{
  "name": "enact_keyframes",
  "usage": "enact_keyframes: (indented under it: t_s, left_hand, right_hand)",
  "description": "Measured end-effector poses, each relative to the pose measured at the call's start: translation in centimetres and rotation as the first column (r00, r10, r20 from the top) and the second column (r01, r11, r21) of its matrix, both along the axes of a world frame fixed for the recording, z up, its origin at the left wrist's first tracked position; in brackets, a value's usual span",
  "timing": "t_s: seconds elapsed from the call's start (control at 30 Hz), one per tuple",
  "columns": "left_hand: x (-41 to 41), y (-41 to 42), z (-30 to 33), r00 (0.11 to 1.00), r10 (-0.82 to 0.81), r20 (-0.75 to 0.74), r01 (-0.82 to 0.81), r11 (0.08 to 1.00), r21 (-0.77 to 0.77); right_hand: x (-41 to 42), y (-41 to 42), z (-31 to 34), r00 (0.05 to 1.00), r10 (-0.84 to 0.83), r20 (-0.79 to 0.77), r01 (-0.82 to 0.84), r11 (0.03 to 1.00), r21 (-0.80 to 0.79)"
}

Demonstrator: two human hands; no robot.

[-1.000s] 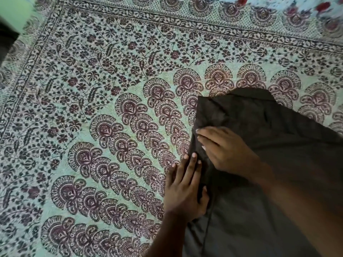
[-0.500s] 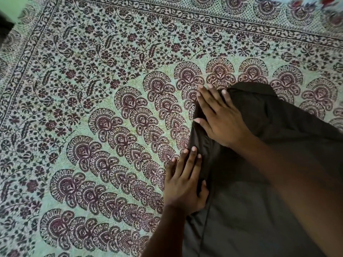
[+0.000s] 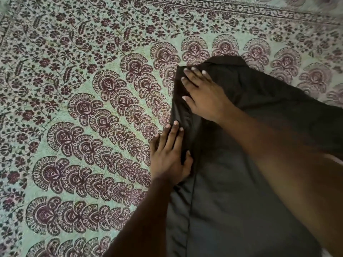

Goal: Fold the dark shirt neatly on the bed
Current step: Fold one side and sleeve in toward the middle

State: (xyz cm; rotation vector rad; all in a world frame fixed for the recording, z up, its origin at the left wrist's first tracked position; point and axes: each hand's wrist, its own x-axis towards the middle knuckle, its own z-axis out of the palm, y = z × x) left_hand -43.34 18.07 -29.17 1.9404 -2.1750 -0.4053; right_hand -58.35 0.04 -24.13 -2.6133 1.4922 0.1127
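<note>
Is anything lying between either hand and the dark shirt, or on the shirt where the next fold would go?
Nothing visible. The right hand lies flat on the shirt near its far left corner, and the left hand presses its left edge. Only the patterned bedsheet surrounds it; the arms hide part of the shirt.

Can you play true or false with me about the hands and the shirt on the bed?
1. Both hands lie flat on the dark shirt. True.
2. The right hand is lifting the shirt into the air. False: it presses flat near the shirt's far corner.
3. The left hand sits on the shirt's left edge. True.
4. The bedsheet is plain white. False: it is green with dark red patterns.
</note>
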Motion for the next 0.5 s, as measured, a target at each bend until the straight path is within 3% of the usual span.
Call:
enact_keyframes:
  t_s: [0.1,0.23,0.4,0.5]
  left_hand:
    - [0.2,0.1,0.4,0.998,0.013,-0.064,-0.016,0.999,-0.046]
    - [1.7,5.1,0.8,0.995,0.025,-0.101,-0.037,0.991,-0.125]
    - [4.1,17.1,1.3,0.995,-0.098,-0.025,0.099,0.994,0.038]
    - [5.5,21.9,1.3,0.997,-0.076,-0.002,0.076,0.995,0.07]
  right_hand:
    - [-0.5,5.5,0.3,0.989,-0.049,0.139,0.049,0.999,0.004]
    - [-1.3,11.9,-1.7,0.995,0.006,0.097,-0.009,0.999,0.033]
    - [-0.1,13.7,-1.3,0.995,-0.092,0.04,0.091,0.996,0.023]
    - [2.5,15.8,-0.5,0.999,-0.008,0.035,0.008,1.0,0.001]
